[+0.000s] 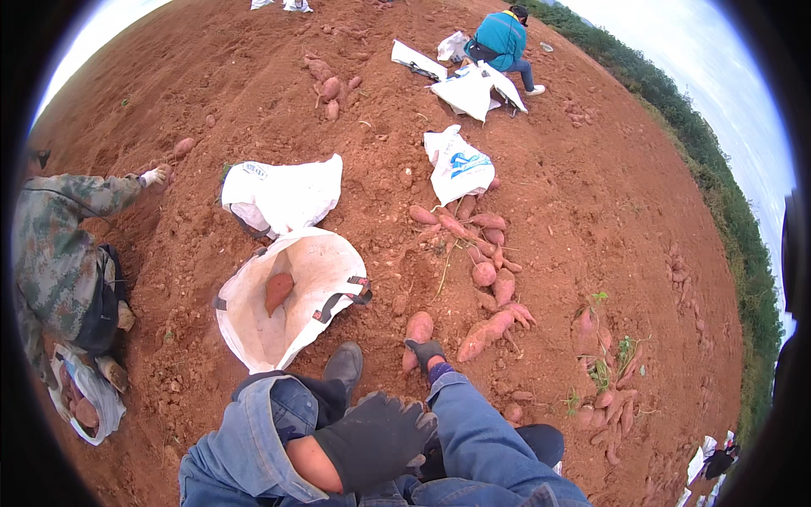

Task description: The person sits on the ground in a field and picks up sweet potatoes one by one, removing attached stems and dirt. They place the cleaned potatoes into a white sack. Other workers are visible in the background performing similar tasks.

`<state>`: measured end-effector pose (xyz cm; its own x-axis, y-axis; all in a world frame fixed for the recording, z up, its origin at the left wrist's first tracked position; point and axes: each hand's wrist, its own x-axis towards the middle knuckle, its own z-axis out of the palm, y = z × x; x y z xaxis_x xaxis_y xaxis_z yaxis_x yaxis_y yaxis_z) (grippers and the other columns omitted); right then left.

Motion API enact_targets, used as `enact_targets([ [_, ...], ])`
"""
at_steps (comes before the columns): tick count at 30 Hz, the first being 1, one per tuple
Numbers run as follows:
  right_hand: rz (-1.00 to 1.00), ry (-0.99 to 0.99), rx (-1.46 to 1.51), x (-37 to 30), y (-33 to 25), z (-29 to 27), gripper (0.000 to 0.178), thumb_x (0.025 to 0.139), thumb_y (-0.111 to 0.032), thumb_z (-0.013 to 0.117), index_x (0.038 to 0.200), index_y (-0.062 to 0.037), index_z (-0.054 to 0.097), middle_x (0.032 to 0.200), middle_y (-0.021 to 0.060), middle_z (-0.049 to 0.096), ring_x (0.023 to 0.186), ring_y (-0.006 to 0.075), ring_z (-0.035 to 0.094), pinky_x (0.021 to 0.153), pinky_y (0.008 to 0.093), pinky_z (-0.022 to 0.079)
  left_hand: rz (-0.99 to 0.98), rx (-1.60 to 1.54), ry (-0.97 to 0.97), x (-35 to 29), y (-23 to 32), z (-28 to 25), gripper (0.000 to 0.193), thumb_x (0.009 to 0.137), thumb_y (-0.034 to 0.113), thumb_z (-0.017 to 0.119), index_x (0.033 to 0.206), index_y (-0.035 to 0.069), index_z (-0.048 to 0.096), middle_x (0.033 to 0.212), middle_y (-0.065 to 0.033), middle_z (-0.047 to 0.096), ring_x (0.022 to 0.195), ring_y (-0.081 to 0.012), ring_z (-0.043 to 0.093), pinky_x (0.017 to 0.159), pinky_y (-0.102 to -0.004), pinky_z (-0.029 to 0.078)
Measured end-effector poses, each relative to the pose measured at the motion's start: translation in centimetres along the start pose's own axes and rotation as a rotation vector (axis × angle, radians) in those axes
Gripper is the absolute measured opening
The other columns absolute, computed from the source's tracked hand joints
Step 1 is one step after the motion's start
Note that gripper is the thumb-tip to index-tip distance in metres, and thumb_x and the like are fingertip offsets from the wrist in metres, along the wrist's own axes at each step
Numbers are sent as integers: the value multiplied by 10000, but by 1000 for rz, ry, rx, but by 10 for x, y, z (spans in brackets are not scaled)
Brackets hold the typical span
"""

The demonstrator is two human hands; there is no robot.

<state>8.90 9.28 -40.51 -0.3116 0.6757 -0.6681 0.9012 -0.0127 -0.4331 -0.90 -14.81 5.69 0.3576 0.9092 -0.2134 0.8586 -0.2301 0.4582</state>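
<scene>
Because the sweet potato [418, 326] looks plump and solid, it should handle as a stiff, fairly weighty thing, with a dry, dusty skin unlikely to slip but easily scraped. It lies on the reddish soil [384, 190], just right of the boot [344, 369], between the white bag [325, 253] and the row of sweet potatoes [484, 274]. Its thick middle seems the best hold, with the fingers wrapped round rather than pinching an end. The right hand [422, 351], in a dark glove, reaches forward from a denim sleeve and lies across that middle, touching it; how firmly the fingers close is unclear. The left hand [376, 444], also gloved, rests back near the lap, forearm bent inward, fingers pointing right and loosely bent; its palm is hidden, so I cannot tell whether it grips anything.
</scene>
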Motion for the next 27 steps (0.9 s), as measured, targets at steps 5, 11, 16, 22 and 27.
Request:
enact_targets([
  [5, -140, 159, 70, -63, 53, 26, 833, 746, -706, 747, 1032, 77, 735, 991, 265, 735, 942, 368, 725, 819, 467, 547, -75, -69, 71, 11, 6, 5, 493, 913, 399, 682, 1276, 75, 603, 1123, -182, 685, 946, -356, 697, 809, -502, 510],
  [11, -307, 113, 346, -109, 83, 30, 735, 788, -637, 753, 933, 83, 728, 871, 239, 728, 808, 326, 717, 696, 457, 538, -210, -16, -18, 33, -1, 20, 447, 866, 485, 698, 1191, 182, 644, 997, -141, 731, 932, -371, 716, 781, -517, 535],
  [16, -409, 90, 509, -140, 67, 22, 670, 823, -579, 757, 851, 89, 723, 771, 218, 722, 696, 291, 711, 593, 448, 530, -297, 79, -158, 60, -24, 58, 506, 845, 561, 684, 1119, 136, 702, 1049, -162, 738, 933, -359, 725, 803, -494, 559],
  [22, -266, 152, 640, -212, 22, -23, 574, 869, -479, 764, 1065, 56, 696, 845, 150, 738, 743, 242, 714, 625, 415, 536, -477, -219, 79, 89, -55, 113, 671, 839, 648, 667, 1201, 84, 700, 1204, -210, 690, 1115, -386, 668, 924, -468, 533],
  [27, -516, 30, 666, -289, 5, -69, 407, 910, -382, 741, 1062, -5, 705, 963, 100, 737, 881, 205, 685, 785, 361, 518, -889, -421, 596, 109, -72, 177, 946, 779, 699, 717, 1343, -48, 583, 1319, -285, 625, 1226, -409, 616, 1031, -453, 486],
])
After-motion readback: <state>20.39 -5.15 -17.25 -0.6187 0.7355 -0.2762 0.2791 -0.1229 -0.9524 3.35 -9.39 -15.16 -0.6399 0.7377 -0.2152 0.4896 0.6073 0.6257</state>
